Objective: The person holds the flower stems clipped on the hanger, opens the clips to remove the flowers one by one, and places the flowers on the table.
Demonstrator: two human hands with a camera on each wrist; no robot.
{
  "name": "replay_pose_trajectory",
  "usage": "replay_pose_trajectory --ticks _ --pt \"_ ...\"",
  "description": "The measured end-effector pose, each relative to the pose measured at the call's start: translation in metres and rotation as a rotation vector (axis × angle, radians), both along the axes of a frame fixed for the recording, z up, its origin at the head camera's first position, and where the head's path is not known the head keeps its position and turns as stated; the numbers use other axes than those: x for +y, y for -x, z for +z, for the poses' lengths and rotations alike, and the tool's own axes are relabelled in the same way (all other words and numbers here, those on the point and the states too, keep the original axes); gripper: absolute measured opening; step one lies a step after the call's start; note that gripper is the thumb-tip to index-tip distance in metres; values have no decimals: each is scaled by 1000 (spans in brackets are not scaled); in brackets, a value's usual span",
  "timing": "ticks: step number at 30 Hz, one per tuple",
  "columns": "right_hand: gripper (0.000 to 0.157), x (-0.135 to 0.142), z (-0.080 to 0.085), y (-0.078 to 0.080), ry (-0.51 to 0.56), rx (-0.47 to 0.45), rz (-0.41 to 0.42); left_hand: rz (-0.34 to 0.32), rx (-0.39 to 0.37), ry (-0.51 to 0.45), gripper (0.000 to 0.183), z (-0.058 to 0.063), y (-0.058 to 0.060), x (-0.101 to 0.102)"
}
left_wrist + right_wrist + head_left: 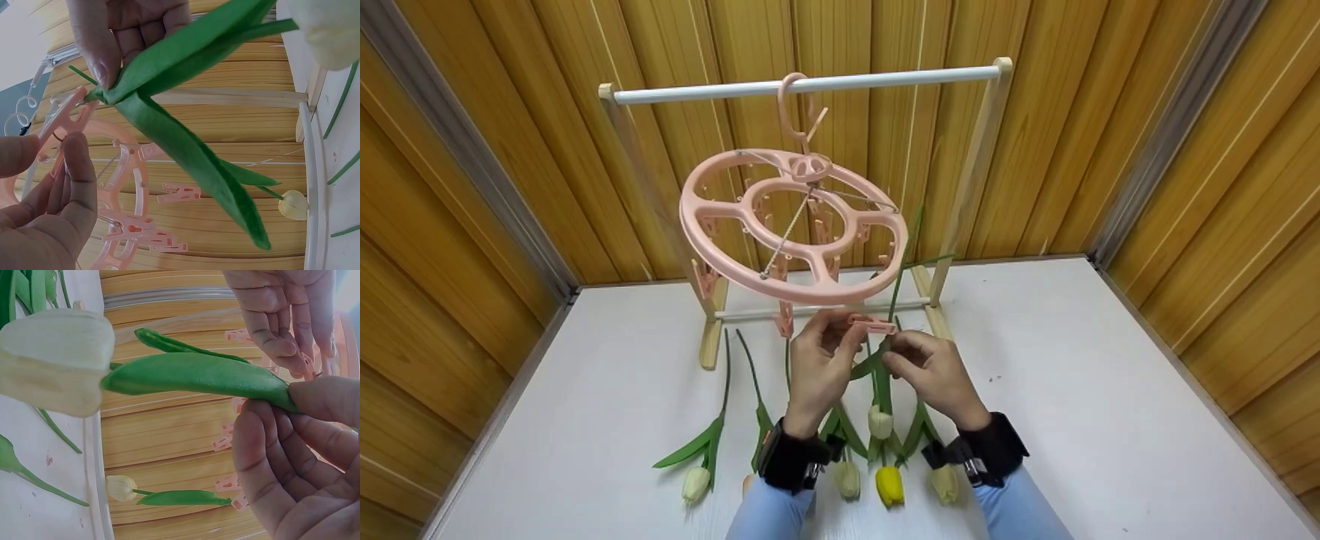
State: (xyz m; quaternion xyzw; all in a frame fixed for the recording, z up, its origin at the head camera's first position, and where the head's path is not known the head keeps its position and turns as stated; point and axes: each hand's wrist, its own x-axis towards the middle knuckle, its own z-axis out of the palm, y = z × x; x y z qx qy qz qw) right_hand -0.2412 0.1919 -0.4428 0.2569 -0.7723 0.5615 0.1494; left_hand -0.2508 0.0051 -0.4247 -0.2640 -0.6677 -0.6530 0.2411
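Observation:
My left hand (821,367) pinches a pink clothespin (874,325) below the front rim of a round pink hanger (825,289). In my right hand (937,371) a white tulip (880,422) is pinched by its green stem and leaves, head downward. The clothespin's tip meets the stem just above the leaves (169,62) in the left wrist view; whether it grips the stem I cannot tell. Another white tulip (121,488) hangs head down from a pink clip (240,500) in the right wrist view.
The hanger hooks over the white bar (885,78) of a wooden stand (979,165). Several pink clips (785,321) dangle from it. On the white table (1110,390) lie a yellow tulip (889,486) and several white ones (695,485). Wood-patterned walls (1050,135) surround the table.

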Motion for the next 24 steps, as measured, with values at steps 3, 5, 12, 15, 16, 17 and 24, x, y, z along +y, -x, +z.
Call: replay_pose_trajectory --ticks 3,5,12,15,16,17,24 --pt "10 0 0 0 1 3 -3 8 6 5 17 0 1 -1" --pt "10 0 0 0 0 3 -5 8 8 6 17 0 1 -1" --pt "10 0 1 0 -6 -3 -4 6 7 11 16 0 0 -2" --pt "10 1 1 0 -4 -5 2 16 12 18 15 0 0 -2" --pt "9 1 1 0 -4 -6 4 16 15 17 15 0 0 -2" --pt "9 1 1 0 -4 -5 6 17 19 17 15 0 0 -2" --pt "8 1 1 1 -2 -4 3 3 33 12 17 1 1 -3"
